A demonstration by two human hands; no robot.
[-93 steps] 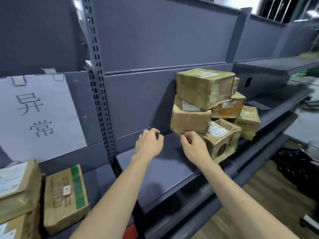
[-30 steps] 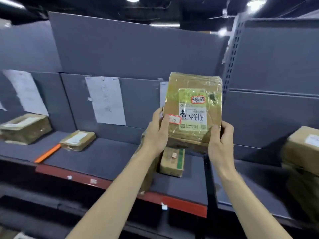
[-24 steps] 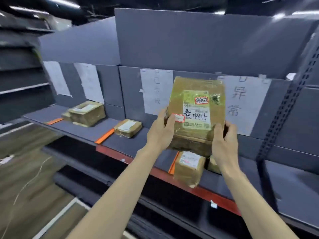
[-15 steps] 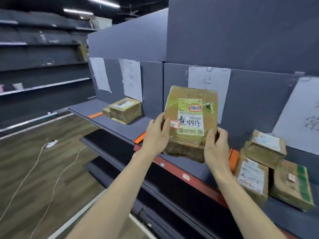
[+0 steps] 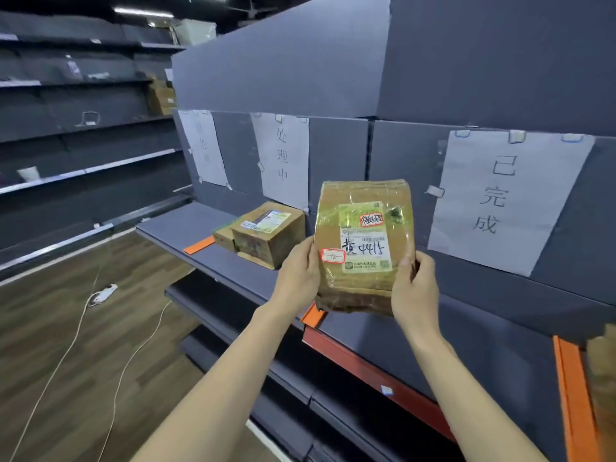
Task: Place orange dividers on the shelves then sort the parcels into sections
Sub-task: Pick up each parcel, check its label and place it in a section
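From the head view, both bare forearms reach forward and upward from the bottom of the frame, converging on a taped cardboard parcel [image 5: 363,245] held upright in the air above the grey shelf [image 5: 433,331], its labelled face turned toward the camera. The left hand [image 5: 298,276] grasps the parcel's left edge with its thumb across the front by a small red-bordered sticker, while the right hand [image 5: 413,288] clasps the right edge, fingers curled around the side. Behind it, orange dividers [image 5: 199,245] lie across the shelf, one beside two resting parcels [image 5: 266,233], under paper signs [image 5: 503,201] taped to the back panel.
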